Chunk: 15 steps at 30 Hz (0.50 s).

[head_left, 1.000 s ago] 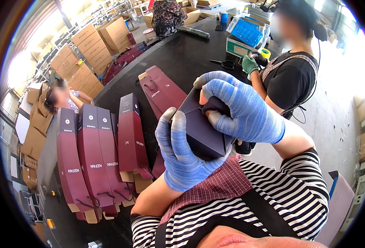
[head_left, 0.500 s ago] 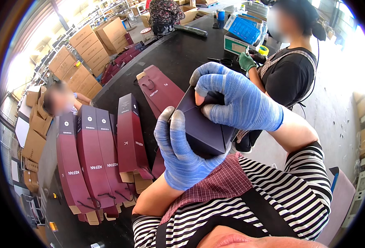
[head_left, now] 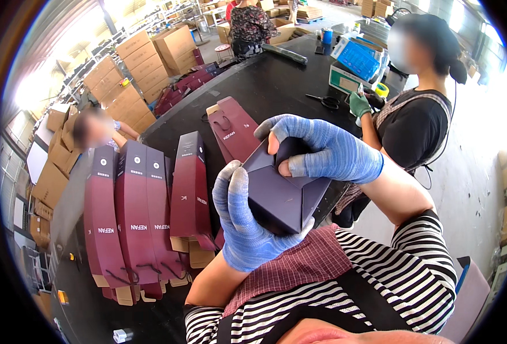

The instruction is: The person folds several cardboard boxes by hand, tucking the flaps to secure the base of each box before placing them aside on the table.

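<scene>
Above the black worktable [head_left: 276,92]: dark purple folded box [head_left: 282,195], cradled from below by gloved left hand [head_left: 245,226], right hand [head_left: 322,150] pressing its top flaps. Beside it: maroon paper bags [head_left: 144,212] lying flat in a row, each with a round white label. Beyond: stacked brown cartons [head_left: 133,74].

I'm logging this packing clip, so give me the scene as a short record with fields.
Left hand: blue-gloved left hand cradles the dark box from below
Right hand: blue-gloved right hand presses the box's top flap, fingers curled over it
Table: black table
Beside the hands: row of maroon cartons
Nearby: co-worker's green-gloved hand, scissors
</scene>
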Tool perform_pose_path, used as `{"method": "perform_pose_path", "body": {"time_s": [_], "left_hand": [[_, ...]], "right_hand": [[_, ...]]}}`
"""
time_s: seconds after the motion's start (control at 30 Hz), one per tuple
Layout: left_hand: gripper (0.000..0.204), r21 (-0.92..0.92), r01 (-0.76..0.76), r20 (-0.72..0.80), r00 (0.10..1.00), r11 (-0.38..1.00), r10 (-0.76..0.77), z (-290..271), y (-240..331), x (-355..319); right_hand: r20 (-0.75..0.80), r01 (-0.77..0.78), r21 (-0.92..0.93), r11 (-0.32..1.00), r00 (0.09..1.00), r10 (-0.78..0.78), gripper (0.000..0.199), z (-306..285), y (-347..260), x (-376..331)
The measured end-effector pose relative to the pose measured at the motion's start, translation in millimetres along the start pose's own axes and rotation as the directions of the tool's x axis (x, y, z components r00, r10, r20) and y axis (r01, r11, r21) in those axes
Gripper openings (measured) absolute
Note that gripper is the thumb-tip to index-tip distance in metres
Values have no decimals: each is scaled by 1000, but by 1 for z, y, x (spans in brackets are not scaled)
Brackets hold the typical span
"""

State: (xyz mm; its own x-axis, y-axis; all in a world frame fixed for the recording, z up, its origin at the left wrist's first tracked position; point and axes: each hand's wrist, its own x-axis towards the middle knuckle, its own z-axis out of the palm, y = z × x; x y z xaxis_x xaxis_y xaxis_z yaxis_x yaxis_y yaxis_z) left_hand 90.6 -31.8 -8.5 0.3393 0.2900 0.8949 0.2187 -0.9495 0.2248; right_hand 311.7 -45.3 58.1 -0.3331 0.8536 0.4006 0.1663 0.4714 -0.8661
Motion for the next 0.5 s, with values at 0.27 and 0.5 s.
{"method": "perform_pose_path", "body": {"time_s": [0.27,0.5], "left_hand": [[130,-31,57,43,998,998,-56,-10,-12,-10],[136,-30,119,60,991,992,-117,8,-45,-62]], "right_hand": [[70,-184,234,955,983,172,48,11,1,8],[-79,-213,536,817,951,299,58,16,4,10]]}}
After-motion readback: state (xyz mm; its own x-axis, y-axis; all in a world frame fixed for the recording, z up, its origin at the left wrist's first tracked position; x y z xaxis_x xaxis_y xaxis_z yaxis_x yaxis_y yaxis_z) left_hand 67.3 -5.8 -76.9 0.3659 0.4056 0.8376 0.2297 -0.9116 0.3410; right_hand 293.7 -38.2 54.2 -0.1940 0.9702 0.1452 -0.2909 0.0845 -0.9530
